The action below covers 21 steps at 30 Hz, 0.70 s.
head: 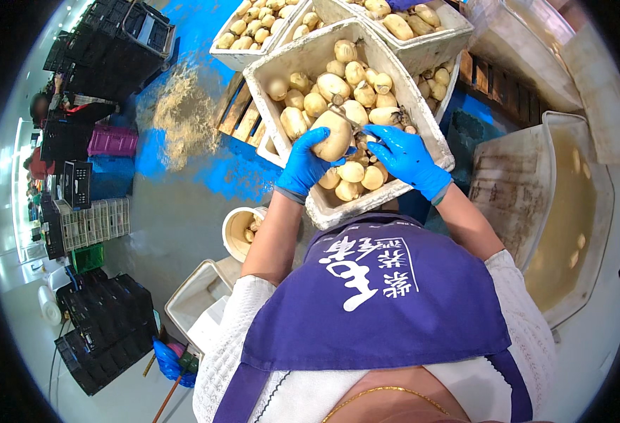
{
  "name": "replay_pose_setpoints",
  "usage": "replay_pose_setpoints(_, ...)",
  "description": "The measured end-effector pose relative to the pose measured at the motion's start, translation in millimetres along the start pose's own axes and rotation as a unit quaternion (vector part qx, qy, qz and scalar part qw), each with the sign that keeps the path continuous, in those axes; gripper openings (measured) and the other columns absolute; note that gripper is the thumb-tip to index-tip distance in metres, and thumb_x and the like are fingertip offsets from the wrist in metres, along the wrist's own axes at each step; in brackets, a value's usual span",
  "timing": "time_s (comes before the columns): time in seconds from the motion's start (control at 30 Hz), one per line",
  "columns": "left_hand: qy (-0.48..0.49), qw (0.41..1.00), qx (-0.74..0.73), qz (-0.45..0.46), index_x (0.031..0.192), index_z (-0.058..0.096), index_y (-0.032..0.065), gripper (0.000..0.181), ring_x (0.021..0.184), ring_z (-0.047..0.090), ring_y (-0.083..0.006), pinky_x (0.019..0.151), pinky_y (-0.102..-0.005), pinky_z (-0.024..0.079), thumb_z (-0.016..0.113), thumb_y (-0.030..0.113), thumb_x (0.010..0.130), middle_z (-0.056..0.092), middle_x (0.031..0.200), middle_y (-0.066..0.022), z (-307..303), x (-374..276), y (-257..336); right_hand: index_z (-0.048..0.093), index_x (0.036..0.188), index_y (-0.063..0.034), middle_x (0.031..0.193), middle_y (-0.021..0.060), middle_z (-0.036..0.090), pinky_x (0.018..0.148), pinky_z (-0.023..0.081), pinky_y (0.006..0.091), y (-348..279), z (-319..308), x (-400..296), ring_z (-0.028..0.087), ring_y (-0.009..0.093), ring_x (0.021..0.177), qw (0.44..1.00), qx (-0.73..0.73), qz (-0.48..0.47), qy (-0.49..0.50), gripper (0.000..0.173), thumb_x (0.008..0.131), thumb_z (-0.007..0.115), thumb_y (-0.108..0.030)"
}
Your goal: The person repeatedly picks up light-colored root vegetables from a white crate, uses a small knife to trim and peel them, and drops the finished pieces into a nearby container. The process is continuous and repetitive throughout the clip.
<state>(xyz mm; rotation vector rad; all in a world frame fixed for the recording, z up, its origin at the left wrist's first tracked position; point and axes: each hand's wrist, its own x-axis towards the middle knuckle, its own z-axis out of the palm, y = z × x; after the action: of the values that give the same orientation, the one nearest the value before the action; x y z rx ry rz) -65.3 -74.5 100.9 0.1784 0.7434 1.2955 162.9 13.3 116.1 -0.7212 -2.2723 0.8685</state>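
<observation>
My left hand (308,161), in a wet blue glove, is closed around a thick pale lotus root piece (333,136). It holds this piece above a white foam box (265,108) heaped with lotus root pieces (333,87), several with dark node ends. My right hand (408,158), gloved in blue too, is just to the right, its fingers bent toward the dark end of the held piece. A thin dark shape shows near its fingertips; whether it is a tool or a root end cannot be made out.
More foam boxes of lotus root (409,45) stand beyond, on wooden pallets (241,113). At right is a tub of muddy water (569,222). A white bucket (234,232) and a white tub (196,296) are by my left side. Black crates (106,322) and a person (40,108) are far left.
</observation>
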Motion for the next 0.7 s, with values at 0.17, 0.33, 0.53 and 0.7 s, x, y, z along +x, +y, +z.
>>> replay_pose_setpoints(0.17,0.000,0.994,-0.105,-0.029,0.140,0.045,-0.0018,0.066,0.106,0.065,-0.0453,0.079,-0.0496,0.060,0.068,0.029,0.086,0.060,0.127,-0.0240,-0.9,-0.6,-5.2,0.065,0.122,-0.0020,0.108,0.0168,0.069,0.080,0.056,0.0386,-9.6,-0.7,14.6,0.070,0.033,0.094,0.999,-0.012,-0.026,-0.035,0.034,0.094,0.067,-0.021)
replay_pose_setpoints(0.33,-0.050,0.994,-0.087,-0.052,0.140,0.044,-0.0021,0.068,0.102,0.065,-0.0457,0.074,-0.0494,0.061,0.066,0.032,0.086,0.058,0.127,-0.0261,-16.1,-3.1,-3.7,0.064,0.121,-0.0024,0.108,0.0167,0.070,0.078,0.056,0.0397,-12.9,0.6,14.3,0.069,0.035,0.091,0.998,-0.011,-0.009,-0.069,0.033,0.095,0.063,-0.023)
replay_pose_setpoints(0.53,-0.122,0.990,-0.069,-0.017,0.146,0.041,0.0015,0.079,0.095,0.067,-0.0395,0.079,-0.0428,0.060,0.063,0.043,0.083,0.058,0.130,-0.0261,9.5,-10.2,6.6,0.062,0.103,-0.0052,0.093,0.0213,0.068,0.071,0.055,0.0452,116.2,22.4,-58.1,0.068,0.039,0.083,0.964,-0.144,0.208,-0.083,0.028,0.096,0.058,-0.031)
replay_pose_setpoints(0.7,-0.090,0.977,-0.188,-0.036,0.145,0.043,0.0030,0.080,0.093,0.065,-0.0346,0.076,-0.0433,0.060,0.064,0.050,0.084,0.062,0.121,-0.0215,18.2,-7.2,1.7,0.064,0.109,-0.0058,0.085,0.0082,0.068,0.058,0.053,0.0294,44.2,-2.0,-21.9,0.065,0.015,0.068,0.892,0.230,0.383,-0.065,0.029,0.096,0.065,-0.032)
